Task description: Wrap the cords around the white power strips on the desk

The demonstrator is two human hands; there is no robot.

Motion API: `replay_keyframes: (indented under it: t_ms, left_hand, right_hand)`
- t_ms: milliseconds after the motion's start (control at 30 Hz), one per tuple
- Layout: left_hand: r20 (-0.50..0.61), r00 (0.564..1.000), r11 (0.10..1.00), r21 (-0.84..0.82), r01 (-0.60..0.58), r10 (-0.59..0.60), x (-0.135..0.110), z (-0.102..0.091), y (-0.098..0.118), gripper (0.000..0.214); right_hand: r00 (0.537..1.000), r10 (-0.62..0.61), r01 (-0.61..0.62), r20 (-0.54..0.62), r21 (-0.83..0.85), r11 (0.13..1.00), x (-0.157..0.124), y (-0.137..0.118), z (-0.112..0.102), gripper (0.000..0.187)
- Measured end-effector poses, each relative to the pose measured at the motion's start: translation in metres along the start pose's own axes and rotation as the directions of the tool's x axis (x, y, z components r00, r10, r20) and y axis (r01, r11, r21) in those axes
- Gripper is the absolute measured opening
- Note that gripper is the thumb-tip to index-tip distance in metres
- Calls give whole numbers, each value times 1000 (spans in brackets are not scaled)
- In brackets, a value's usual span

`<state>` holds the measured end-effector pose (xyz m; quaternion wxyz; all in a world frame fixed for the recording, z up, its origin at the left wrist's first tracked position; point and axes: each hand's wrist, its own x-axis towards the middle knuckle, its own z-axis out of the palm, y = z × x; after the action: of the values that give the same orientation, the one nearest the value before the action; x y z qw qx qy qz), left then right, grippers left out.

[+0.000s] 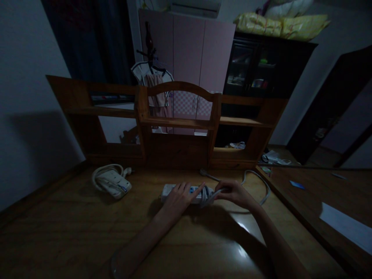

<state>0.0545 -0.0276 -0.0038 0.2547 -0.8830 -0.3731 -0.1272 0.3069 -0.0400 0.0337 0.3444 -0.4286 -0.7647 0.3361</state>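
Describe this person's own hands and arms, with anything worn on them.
The left hand and right hand are gloveless, the slim forearms mostly bare. A thin, pale band, perhaps a bracelet or cuff, shows on the left forearm near the bottom edge.

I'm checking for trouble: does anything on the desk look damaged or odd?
Nothing looks damaged in this dim light. Only the gray cord looks untidy: part is wrapped around the power strip, another stretch loops loosely at right.
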Motion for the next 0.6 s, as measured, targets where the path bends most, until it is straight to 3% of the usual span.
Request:
replay_keyframes:
  t_ms: [267, 600]
  left_hand:
    - [14, 984, 980, -94, -173, 175, 0, -14, 2, 70]
    - [15, 986, 979, -119, -164, 167, 1, -12, 4, 67]
  right_hand:
    - [999, 47, -48, 14, 78, 996, 1, 1, 4, 29]
    - [1000, 12, -11, -9, 72, 997, 2, -6, 9, 27]
